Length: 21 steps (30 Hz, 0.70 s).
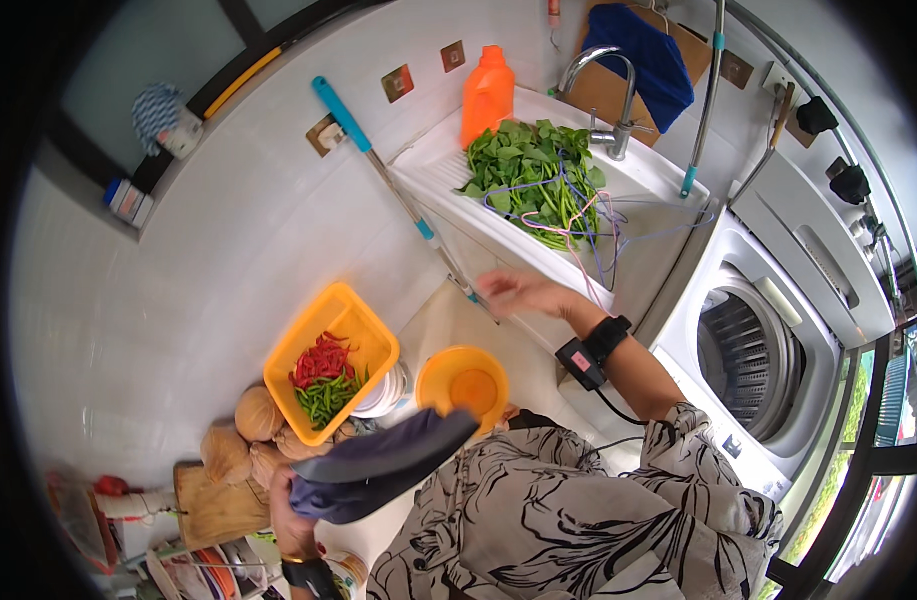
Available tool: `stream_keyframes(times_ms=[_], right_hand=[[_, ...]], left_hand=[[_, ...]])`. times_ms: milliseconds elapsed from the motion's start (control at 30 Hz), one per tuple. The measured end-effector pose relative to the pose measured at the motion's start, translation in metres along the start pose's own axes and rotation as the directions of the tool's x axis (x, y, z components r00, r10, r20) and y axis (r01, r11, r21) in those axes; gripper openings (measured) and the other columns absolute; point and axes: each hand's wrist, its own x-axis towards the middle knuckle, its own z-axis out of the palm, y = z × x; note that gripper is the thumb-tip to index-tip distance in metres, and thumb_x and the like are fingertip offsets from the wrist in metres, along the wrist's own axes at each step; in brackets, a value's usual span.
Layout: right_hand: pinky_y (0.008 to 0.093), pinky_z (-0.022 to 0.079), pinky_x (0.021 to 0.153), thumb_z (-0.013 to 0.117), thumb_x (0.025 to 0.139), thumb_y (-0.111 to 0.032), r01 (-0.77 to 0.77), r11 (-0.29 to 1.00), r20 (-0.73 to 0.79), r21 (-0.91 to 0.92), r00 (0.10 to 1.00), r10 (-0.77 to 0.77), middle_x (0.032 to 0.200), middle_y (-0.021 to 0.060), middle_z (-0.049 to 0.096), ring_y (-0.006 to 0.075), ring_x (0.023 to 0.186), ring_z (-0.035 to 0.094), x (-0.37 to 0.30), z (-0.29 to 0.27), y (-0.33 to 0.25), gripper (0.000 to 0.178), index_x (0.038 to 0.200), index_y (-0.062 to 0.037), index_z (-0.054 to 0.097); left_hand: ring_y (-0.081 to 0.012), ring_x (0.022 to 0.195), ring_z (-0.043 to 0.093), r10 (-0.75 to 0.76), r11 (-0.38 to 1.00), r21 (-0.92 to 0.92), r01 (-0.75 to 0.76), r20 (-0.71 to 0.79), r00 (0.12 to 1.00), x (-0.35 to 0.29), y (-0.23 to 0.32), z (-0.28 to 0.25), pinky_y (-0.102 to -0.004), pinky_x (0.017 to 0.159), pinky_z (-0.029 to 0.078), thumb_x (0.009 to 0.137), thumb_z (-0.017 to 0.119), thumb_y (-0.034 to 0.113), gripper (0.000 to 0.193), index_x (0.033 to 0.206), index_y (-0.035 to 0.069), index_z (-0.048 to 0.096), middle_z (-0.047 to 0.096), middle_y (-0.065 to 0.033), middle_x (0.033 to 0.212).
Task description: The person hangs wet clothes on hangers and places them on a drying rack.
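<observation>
My left hand (292, 512), low in the view, is closed around one end of a dark navy cloth item (384, 470). Its far end is smeared by motion and hangs over the near side of a round yellow bucket (434, 378). I cannot make out whether it is a garment or a cap. My right hand (527, 293) is in the air in front of the white sink (539, 255), empty, its fingers loosely apart and slightly blurred. Leafy green vegetables (539, 180) lie in the sink, with pink and purple wire hangers (569, 205) on top of them.
A yellow basin (351, 300) with red and green chillies stands left of the bucket, near several coconuts (259, 413). A mop pole (389, 185) leans on the wall. On the right, a top-loading washing machine (669, 340) has its lid up. An orange bottle (489, 97) stands behind the vegetables.
</observation>
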Motion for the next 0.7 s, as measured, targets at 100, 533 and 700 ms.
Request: stream_keyframes(times_ms=[100, 533, 700], right_hand=[[0.0333, 0.042, 0.085, 0.065, 0.073, -0.019, -0.325, 0.792, -0.764, -0.517, 0.593, -0.255, 0.107, 0.0154, 0.054, 0.0246, 0.096, 0.053, 0.0, -0.08, 0.037, 0.044, 0.112, -0.0047, 0.051], [0.0356, 0.043, 0.049, 0.059, 0.08, -0.024, -0.435, 0.873, -0.975, -0.223, 0.097, -0.201, 0.062, 0.0067, 0.057, 0.0198, 0.053, 0.055, -0.078, -0.178, 0.021, 0.032, 0.109, -0.0134, 0.051], [0.02, 0.017, 0.035, 0.048, 0.088, -0.015, 0.363, 0.911, -0.893, 0.197, 0.45, 0.014, 0.052, -0.0069, 0.025, 0.0047, 0.039, 0.021, -0.128, -0.106, -0.066, 0.031, 0.119, -0.0191, 0.046]], left_hand=[[-0.0252, 0.088, 0.058, -0.582, 0.481, -0.696, 0.534, 0.202, 0.788, 0.025, -0.032, 0.003, -0.0333, 0.084, 0.044, 0.073, 0.05, 0.023, 0.039, 0.1, -0.005, 0.056, 0.061, -0.0137, 0.096], [-0.0227, 0.09, 0.058, -0.594, 0.609, -0.607, 0.511, 0.078, 0.801, 0.027, -0.036, 0.03, -0.0307, 0.084, 0.043, 0.075, 0.049, 0.021, 0.038, 0.103, -0.006, 0.055, 0.061, -0.0126, 0.098], [-0.0175, 0.083, 0.057, -0.518, 0.612, -0.665, 0.428, 0.071, 0.852, 0.027, -0.037, 0.032, -0.0274, 0.077, 0.045, 0.078, 0.054, 0.016, 0.025, 0.097, 0.0, 0.056, 0.06, -0.0085, 0.092]])
